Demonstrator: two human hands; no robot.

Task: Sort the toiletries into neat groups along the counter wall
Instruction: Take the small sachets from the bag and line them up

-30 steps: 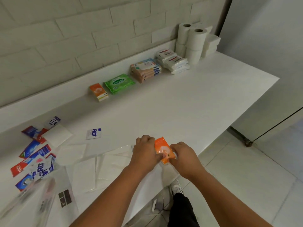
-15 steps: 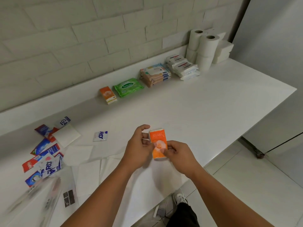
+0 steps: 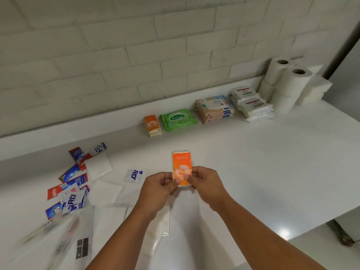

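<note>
An orange tissue pack (image 3: 182, 166) is held above the white counter (image 3: 272, 162), pinched at its near end by my left hand (image 3: 160, 185) and my right hand (image 3: 205, 183). Along the wall stand a matching orange pack (image 3: 153, 125), a green wipes pack (image 3: 178, 119), a stack of peach and blue wipes (image 3: 214, 108), a stack of white packs (image 3: 251, 104) and toilet rolls (image 3: 282, 84). Loose sachets (image 3: 68, 184) lie scattered at the left, with one white RD sachet (image 3: 134, 175) apart from them.
White tissue packets (image 3: 106, 193) and clear plastic bags (image 3: 48, 236) lie at the near left. Folded white napkins (image 3: 315, 90) stand behind the rolls. The counter's front edge runs at the lower right, with floor tiles (image 3: 321, 250) beyond.
Both hands have carried the orange tissue pack away from the counter's front edge toward the wall and turned it upright, label facing me. The camera view has tilted up.
</note>
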